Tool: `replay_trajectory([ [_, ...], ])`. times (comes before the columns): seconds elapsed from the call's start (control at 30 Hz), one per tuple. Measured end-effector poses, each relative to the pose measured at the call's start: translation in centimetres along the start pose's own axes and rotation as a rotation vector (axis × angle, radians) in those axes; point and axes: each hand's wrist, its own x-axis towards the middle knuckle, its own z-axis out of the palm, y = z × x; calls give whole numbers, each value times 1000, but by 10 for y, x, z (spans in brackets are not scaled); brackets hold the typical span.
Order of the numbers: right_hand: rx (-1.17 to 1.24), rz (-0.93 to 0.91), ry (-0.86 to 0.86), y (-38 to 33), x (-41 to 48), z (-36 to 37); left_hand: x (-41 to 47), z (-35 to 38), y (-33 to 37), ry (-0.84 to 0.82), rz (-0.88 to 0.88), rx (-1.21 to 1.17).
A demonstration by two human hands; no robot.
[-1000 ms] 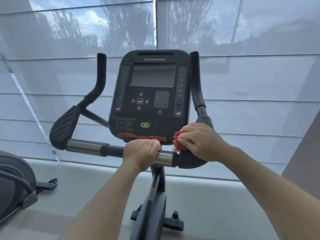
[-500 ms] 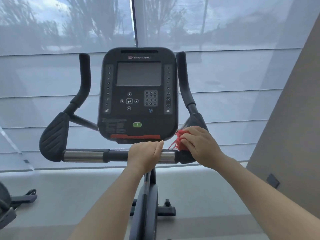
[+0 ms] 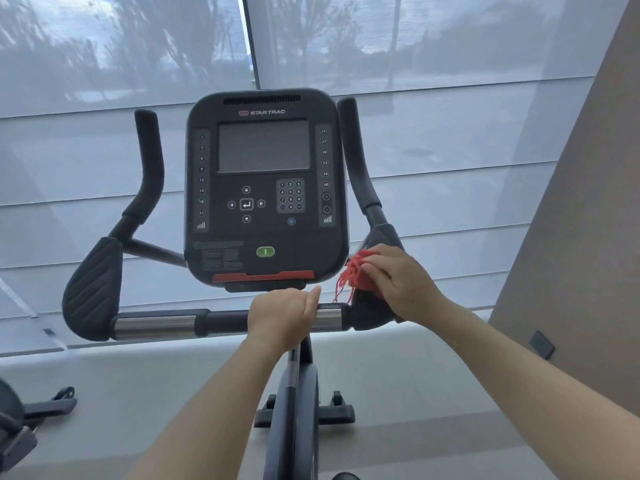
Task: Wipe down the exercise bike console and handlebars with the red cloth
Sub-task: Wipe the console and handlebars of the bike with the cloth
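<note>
Pale flooring [image 3: 415,393] fills the bottom of the view, where the dark post of the exercise bike [image 3: 294,410] rises between two bare forearms. At the lower left edge sits part of another machine [image 3: 20,427].

The left hand [image 3: 282,315] is wrapped round the horizontal bar of the handlebars [image 3: 156,323], just right of the centre, with its thumb lying along the chrome section. The right hand [image 3: 398,278] is just beside it, on the right elbow pad [image 3: 367,313]. Its fingers [image 3: 375,271] are bent over the red cloth [image 3: 356,271] and press it, bunched, onto the pad's upper part. Loose red threads hang from the cloth toward the bar. The matching left elbow pad [image 3: 91,289] is bare.

Above the hands stands the console [image 3: 263,188], facing the camera. It has a dark screen, a keypad, a green button and a red strip along its lower edge. Black upright grips rise on either side of it.

Behind everything hang translucent blinds [image 3: 450,150], with trees and sky faintly visible through them. A beige wall [image 3: 588,202] closes off the right side.
</note>
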Motion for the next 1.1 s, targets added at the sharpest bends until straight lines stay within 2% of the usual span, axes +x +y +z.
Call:
replay_trajectory([
  [0.1,151,210,279,9,31,-16,3,1,0,-25,-13,-11],
  [0.13,162,264,306,13,42,-20,4,1,0,-18,-21,-16],
  [0.2,128,301,177,21,54,-17,3,3,0,-1,-32,-21],
  [0.27,-16,268,13,27,49,-3,3,4,0,9,-29,-15],
  [0.47,-114,200,-24,24,21,-1,2,3,2,26,-50,-14],
  [0.53,-60,220,-87,15,9,-4,1,2,3,35,-61,-20],
  [0.63,155,292,-244,6,9,-16,2,-1,4,19,-97,-34],
  [0.73,117,213,-461,12,16,-34,2,-1,5,-8,-120,-40],
  [0.8,112,155,-539,21,17,-46,4,-2,6,-15,-121,-43],
  [0.9,138,101,-449,34,19,-54,3,-3,5,16,-80,-96],
  [1.0,190,97,-157,41,32,-55,0,-2,13,121,-50,-112],
  [1.03,192,85,-106,41,35,-56,0,0,16,129,-57,-75],
  [1.07,172,50,-125,44,38,-55,0,2,18,133,-70,-35],
  [1.1,122,3,-214,47,38,-53,0,4,19,138,-81,-4],
])
